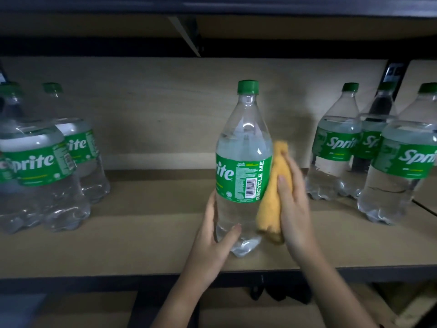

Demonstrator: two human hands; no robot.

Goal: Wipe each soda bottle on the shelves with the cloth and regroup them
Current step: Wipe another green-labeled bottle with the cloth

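We grasp the lower body of the Sprite bottle (pixel 243 166) with our left hand (pixel 214 242), keeping it upright near the front middle of the shelf (pixel 142 245). Our right hand (pixel 293 204) clasps the yellow cloth (pixel 272 197) and presses it against the bottle's right side.

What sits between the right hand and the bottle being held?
Head view: the orange cloth lies between the right hand and the middle bottle, pressed against its side.
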